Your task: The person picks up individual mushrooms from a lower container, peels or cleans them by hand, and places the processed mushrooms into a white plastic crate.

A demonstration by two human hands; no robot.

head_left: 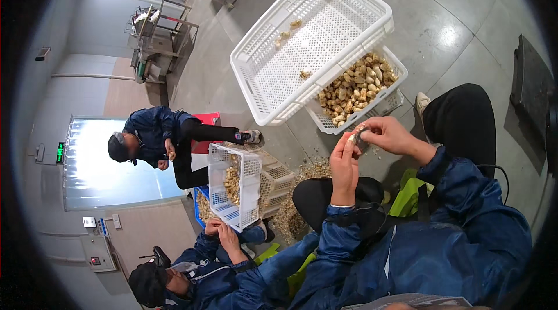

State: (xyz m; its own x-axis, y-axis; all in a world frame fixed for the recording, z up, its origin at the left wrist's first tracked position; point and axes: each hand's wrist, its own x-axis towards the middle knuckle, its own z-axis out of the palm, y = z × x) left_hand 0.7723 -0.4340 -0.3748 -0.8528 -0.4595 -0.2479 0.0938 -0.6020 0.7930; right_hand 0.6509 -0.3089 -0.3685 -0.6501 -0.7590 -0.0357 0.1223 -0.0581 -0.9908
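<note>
Two bare hands meet above the person's lap, thumbs and fingertips drawn close around one small brown, knobbly piece [354, 137]. The left hand [344, 171] points upward and pinches the piece between thumb and fingers, with almost no opening left. The right hand [390, 135] comes in from the other side, its thumb and bent forefinger closed on a small dark object [363, 146] right beside the piece; it is too small to tell what it is. Just beyond the hands stands a white basket [399, 73] well filled with similar brown pieces [360, 86]. A larger white perforated basket [325, 25] overlaps it in view, holding only a few bits on its bottom; whether it rests on the fuller one, I cannot tell. Scraps [288, 217] lie strewn over the grey floor [447, 37] to the left of the person's knees, near another white basket [250, 176] with more brown pieces inside. Two co-workers in dark blue jackets sit around that basket: one co-worker [151, 127] is on a red stool [206, 147], and a nearer co-worker [215, 275] has both hands at the basket's edge. Yellow-green plastic [407, 194] shows beside the person's legs.
</note>
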